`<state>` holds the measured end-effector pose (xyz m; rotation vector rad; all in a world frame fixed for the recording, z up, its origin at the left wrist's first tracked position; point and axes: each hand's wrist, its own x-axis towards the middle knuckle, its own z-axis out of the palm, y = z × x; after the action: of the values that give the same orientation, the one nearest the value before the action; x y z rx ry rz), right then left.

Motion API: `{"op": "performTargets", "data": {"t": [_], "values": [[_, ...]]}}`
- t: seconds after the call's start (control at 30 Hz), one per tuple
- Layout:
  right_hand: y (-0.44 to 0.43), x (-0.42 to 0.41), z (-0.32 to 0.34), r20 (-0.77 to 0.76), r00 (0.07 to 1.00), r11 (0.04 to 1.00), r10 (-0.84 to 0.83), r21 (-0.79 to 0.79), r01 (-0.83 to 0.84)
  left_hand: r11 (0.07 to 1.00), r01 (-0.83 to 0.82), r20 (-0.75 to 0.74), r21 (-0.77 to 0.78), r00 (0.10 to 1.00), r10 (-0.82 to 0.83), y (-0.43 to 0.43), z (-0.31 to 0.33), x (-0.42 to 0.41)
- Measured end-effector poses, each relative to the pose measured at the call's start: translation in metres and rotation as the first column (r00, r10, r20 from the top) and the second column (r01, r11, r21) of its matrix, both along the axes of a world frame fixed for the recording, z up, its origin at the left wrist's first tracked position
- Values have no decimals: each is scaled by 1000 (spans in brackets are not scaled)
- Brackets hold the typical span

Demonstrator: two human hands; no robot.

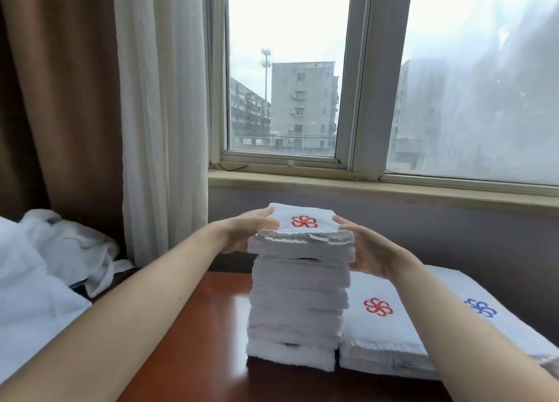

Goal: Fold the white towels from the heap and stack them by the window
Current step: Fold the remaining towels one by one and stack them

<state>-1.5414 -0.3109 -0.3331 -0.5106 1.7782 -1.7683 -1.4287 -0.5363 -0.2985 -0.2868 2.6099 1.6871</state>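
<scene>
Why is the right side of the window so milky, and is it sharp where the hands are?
Head view: the right pane is veiled in haze, while the left pane shows the grey building clearly under a blown-out white sky. Same view: the glossy table carries a pale sheen; the top towel between left hand and right hand is fairly sharp.

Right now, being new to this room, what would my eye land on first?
A tall stack of folded white towels stands centrally before the window. The left hand and right hand hold the top towel, with its red emblem, by its sides. A loose white heap lies at far left.
</scene>
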Motion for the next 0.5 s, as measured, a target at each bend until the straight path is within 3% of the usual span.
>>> {"op": "performTargets", "data": {"t": [0.1, 0.2, 0.33, 0.4, 0.5], "values": [[4, 14, 8, -49, 997, 997, -55, 45, 57, 993, 4, -45, 121, 999, 2, 5, 2, 10], [11, 30, 18, -143, 983, 985, -113, 117, 130, 975, -106, -85, 195, 989, 124, 16, 5, 28], [22, 62, 36, -266, 953, 956, -144, 212, 204, 979, -201, -187, 9, 962, 200, 31, 6, 64], [25, 84, 43, -449, 878, 933, -165, 219, 287, 964, -235, -246, -125, 948, 200, 36, 2, 88], [30, 121, 45, -727, 654, 926, -209, 68, 372, 942, -258, -325, -212, 928, 181, 47, -5, 129]]}}
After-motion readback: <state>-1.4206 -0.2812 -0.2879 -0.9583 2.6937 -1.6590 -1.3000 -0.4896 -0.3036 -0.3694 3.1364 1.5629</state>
